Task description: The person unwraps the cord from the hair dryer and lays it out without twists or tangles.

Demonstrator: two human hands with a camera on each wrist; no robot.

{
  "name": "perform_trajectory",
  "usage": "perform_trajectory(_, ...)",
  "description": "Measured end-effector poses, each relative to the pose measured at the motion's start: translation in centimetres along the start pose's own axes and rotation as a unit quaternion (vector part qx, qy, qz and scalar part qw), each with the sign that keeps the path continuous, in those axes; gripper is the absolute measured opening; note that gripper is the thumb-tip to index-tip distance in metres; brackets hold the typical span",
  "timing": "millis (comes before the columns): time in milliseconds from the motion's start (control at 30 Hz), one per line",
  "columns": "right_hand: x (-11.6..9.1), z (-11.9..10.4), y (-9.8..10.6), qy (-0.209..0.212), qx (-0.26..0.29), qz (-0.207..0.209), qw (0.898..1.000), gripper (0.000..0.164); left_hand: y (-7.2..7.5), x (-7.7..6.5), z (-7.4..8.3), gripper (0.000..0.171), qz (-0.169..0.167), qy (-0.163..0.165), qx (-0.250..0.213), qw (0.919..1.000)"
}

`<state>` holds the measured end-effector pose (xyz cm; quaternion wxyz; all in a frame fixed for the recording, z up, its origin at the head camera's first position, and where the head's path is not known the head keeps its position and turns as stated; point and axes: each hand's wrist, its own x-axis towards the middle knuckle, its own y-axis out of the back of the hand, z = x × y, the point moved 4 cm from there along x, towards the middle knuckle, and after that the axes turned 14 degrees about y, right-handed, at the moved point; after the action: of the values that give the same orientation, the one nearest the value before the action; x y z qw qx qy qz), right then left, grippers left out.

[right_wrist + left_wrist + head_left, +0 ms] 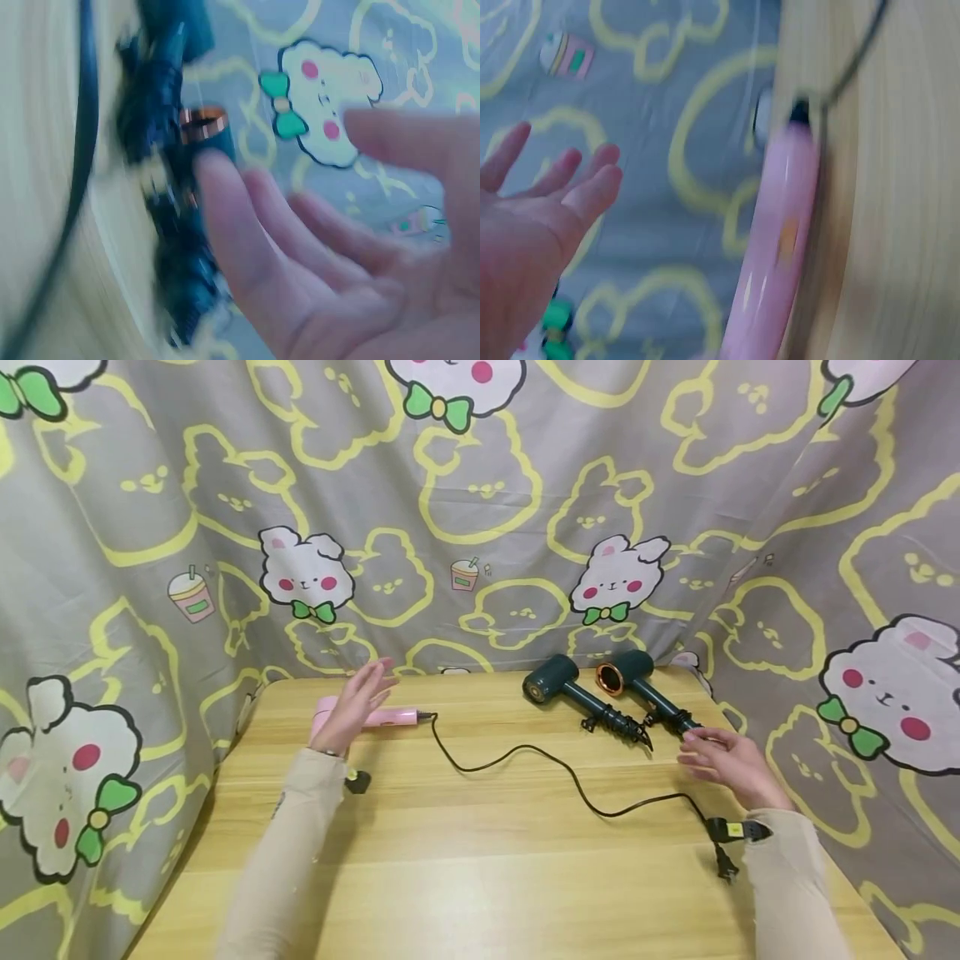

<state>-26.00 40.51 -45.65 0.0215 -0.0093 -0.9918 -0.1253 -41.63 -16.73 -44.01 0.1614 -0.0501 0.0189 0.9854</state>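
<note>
A pink hair dryer (393,717) lies at the left of the wooden table, its black cord (551,754) trailing right. Over its left part is my left hand (356,708), partly covering it; in the left wrist view that hand (536,225) has spread fingers and appears apart from the pink handle (772,240). Two dark green hair dryers lie at the back right: one (561,677) with its cord bundled round the handle, and one (637,667) with a copper-coloured ring. Beside the latter's handle end is my right hand (733,767), fingers extended and holding nothing.
The pink dryer's cord ends near my right forearm, by a black plug (726,865) and a black piece with a yellow label (731,830). Another small dark piece (357,781) lies by my left wrist. A patterned curtain (480,560) surrounds the table (480,877).
</note>
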Motion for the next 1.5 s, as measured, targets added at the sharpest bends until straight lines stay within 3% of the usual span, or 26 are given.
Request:
perform_trajectory(133,1.6,0.2,-0.7,-0.011,0.153,0.033,0.988,0.033,-4.1,2.3,-0.2,0.067,-0.027,0.035,-0.097,0.9943)
perform_trajectory(233,2.6,0.7,-1.7,-0.056,0.2,0.045,0.977,0.054,-7.0,4.0,-0.8,0.063,-0.028,0.058,-0.135,0.9887)
perform_trajectory(333,3.5,1.3,-2.9,-0.106,0.254,0.062,0.959,0.071,-9.5,5.6,-1.5,0.06,-0.017,0.084,-0.17,0.9816)
perform_trajectory(433,4.1,1.8,-3.8,-0.145,0.336,0.089,0.926,0.07,-11.9,7.3,-2.4,0.058,-0.003,0.112,-0.205,0.9724)
perform_trajectory(533,4.5,2.3,-4.6,-0.166,0.387,0.102,0.901,0.081,-14.2,8.7,-3.1,0.059,-0.001,0.144,-0.206,0.9678)
perform_trajectory(600,4.7,2.4,-5.1,-0.17,0.403,0.104,0.893,0.094,-15.5,9.6,-3.4,0.059,-0.002,0.162,-0.196,0.967)
perform_trajectory(767,5.1,3.0,-6.0,-0.167,0.45,0.128,0.868,0.093,-18.1,11.3,-3.8,0.061,-0.002,0.186,-0.186,0.9648)
perform_trajectory(900,5.0,3.7,-6.5,-0.164,0.5,0.151,0.837,0.09,-20.2,13.0,-4.9,0.068,-0.011,0.199,-0.194,0.9605)
perform_trajectory(1000,5.0,4.1,-6.7,-0.156,0.532,0.162,0.816,0.085,-21.7,15.0,-6.4,0.075,-0.021,0.197,-0.209,0.9577)
perform_trajectory(1067,5.1,4.3,-7.2,-0.152,0.539,0.166,0.812,0.082,-22.1,15.6,-7.1,0.079,-0.016,0.202,-0.21,0.9565)
perform_trajectory(1133,5.1,4.5,-7.7,-0.15,0.534,0.17,0.815,0.072,-22.5,15.7,-7.3,0.077,-0.017,0.206,-0.197,0.9585)
perform_trajectory(1233,5.2,4.7,-8.0,-0.153,0.515,0.179,0.824,0.045,-23.0,14.7,-6.6,0.071,-0.02,0.216,-0.17,0.9613)
perform_trajectory(1333,5.4,4.7,-8.1,-0.162,0.509,0.179,0.826,0.022,-23.3,14.0,-6.1,0.067,-0.037,0.214,-0.169,0.9613)
perform_trajectory(1433,5.6,4.8,-7.8,-0.172,0.506,0.166,0.829,0.022,-23.4,13.7,-5.9,0.066,-0.038,0.221,-0.17,0.9596)
perform_trajectory(1500,5.7,4.9,-7.6,-0.172,0.493,0.155,0.839,0.025,-23.4,13.7,-5.8,0.063,-0.034,0.225,-0.167,0.9593)
